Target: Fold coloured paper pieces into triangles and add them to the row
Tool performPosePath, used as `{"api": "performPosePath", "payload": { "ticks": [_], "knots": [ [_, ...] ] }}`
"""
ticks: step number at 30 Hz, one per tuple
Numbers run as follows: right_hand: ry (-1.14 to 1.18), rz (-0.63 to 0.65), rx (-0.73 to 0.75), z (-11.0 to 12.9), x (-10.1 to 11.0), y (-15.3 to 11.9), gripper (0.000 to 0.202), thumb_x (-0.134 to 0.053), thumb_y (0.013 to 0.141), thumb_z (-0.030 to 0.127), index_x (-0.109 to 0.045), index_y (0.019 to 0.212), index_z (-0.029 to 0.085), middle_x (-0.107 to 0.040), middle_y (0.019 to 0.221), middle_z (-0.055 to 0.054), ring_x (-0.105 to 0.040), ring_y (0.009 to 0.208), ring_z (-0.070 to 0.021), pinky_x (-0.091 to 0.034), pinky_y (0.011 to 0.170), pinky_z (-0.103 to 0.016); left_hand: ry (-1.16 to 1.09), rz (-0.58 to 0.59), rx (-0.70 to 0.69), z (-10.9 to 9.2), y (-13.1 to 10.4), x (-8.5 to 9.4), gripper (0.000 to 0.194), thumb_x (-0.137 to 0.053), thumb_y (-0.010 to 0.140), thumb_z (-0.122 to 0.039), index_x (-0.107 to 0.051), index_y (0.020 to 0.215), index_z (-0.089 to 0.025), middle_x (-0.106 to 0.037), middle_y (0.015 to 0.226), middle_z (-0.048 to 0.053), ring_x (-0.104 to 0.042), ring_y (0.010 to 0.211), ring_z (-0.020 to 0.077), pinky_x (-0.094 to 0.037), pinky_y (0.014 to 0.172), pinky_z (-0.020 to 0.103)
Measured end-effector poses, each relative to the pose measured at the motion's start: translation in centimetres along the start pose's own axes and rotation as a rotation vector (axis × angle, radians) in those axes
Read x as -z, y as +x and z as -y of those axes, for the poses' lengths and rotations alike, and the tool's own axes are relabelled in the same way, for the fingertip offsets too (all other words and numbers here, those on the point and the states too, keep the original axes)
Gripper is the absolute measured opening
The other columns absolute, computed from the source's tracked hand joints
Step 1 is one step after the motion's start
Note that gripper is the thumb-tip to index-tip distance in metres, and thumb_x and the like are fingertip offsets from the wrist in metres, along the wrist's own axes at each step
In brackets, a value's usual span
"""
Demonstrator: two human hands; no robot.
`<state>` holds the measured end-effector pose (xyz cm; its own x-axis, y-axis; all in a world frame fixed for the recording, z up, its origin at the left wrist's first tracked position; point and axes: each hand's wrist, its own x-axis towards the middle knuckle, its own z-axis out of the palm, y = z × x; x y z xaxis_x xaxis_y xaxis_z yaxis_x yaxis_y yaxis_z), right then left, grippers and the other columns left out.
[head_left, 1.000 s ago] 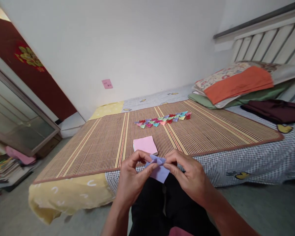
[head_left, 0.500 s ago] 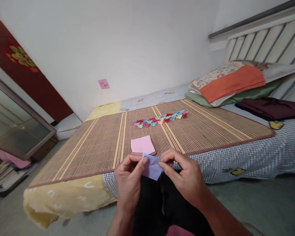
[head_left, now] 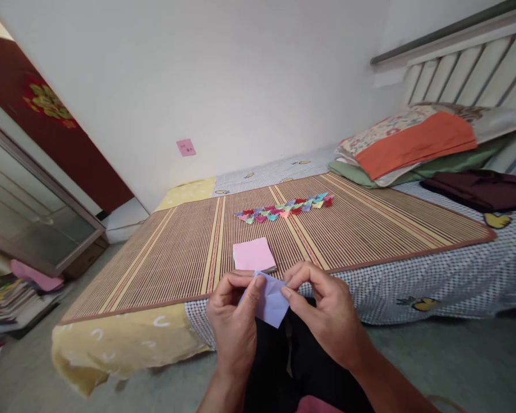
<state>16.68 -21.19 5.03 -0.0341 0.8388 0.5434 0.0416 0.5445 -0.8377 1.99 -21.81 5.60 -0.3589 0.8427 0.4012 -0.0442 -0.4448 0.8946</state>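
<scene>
A creased purple paper [head_left: 272,300] is held over my lap, just off the bed's front edge. My left hand [head_left: 237,312] pinches its left side, thumb on top. The right edge of the sheet is between the thumb and forefinger of my right hand [head_left: 324,310]. Right behind my hands, a stack of square paper with a pink sheet on top [head_left: 254,254] lies on the striped mat. Farther back lie rows of small folded paper pieces [head_left: 286,209] in many colours.
The striped mat [head_left: 176,246] covers much of the bed. Pillows [head_left: 417,143] and a dark folded cloth [head_left: 481,189] lie at the right. A pink note [head_left: 186,147] is on the wall. Books [head_left: 8,298] are stacked at the far left.
The view has shifted slightly, so most things appear a little farther right. The purple paper has tilted a little between my hands, which both keep their pinch.
</scene>
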Motion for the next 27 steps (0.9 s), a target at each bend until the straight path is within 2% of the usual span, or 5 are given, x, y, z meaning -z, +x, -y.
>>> {"api": "performPosePath", "payload": {
  "ticks": [9, 12, 16, 20, 27],
  "knots": [
    [-0.016, -0.012, -0.013, -0.65, -0.09, -0.33, 0.011, -0.064, 0.088, 0.014, -0.058, 0.086, 0.023, -0.064, 0.085, 0.000, -0.063, 0.082, -0.0166, -0.051, 0.076, -0.031, 0.048, -0.047, -0.066, 0.08, -0.12, -0.05, 0.017, -0.082, 0.079, -0.021, -0.066, 0.073, -0.019, -0.071, 0.078, -0.001, -0.067, 0.076, 0.0119, -0.054, 0.071, 0.020],
    [-0.056, -0.057, -0.012, -0.58, -0.15, -0.32, 0.014, -0.066, 0.086, 0.013, -0.059, 0.092, 0.023, -0.064, 0.086, 0.001, -0.063, 0.080, -0.0161, -0.052, 0.076, -0.031, 0.068, -0.067, -0.035, -0.05, -0.15, -0.10, 0.019, -0.082, 0.078, -0.024, -0.064, 0.073, -0.018, -0.071, 0.076, -0.001, -0.067, 0.072, 0.0119, -0.054, 0.068, 0.021],
    [-0.120, -0.133, 0.066, -0.21, -0.48, -0.22, 0.024, -0.065, 0.085, 0.010, -0.059, 0.105, 0.023, -0.065, 0.084, 0.001, -0.064, 0.077, -0.0153, -0.053, 0.074, -0.029, 0.048, -0.090, 0.051, -0.06, -0.10, -0.03, 0.022, -0.083, 0.077, -0.028, -0.065, 0.084, -0.019, -0.071, 0.073, -0.001, -0.065, 0.065, 0.0109, -0.051, 0.059, 0.018],
    [-0.195, -0.178, 0.147, 0.12, -0.75, -0.05, 0.028, -0.063, 0.085, 0.009, -0.060, 0.111, 0.021, -0.065, 0.083, 0.001, -0.064, 0.076, -0.0150, -0.054, 0.076, -0.029, 0.013, -0.071, 0.081, 0.01, 0.07, 0.15, 0.024, -0.083, 0.078, -0.029, -0.064, 0.088, -0.020, -0.071, 0.075, -0.002, -0.066, 0.067, 0.0108, -0.051, 0.060, 0.017],
    [-0.261, -0.173, 0.140, 0.06, -0.61, 0.21, 0.025, -0.064, 0.085, 0.010, -0.062, 0.108, 0.021, -0.066, 0.082, 0.001, -0.064, 0.073, -0.0142, -0.055, 0.075, -0.027, 0.045, 0.028, 0.148, -0.04, 0.65, 0.59, 0.024, -0.081, 0.080, -0.032, -0.071, 0.096, -0.017, -0.073, 0.079, 0.002, -0.067, 0.071, 0.0131, -0.052, 0.062, 0.020]
  ]
}}
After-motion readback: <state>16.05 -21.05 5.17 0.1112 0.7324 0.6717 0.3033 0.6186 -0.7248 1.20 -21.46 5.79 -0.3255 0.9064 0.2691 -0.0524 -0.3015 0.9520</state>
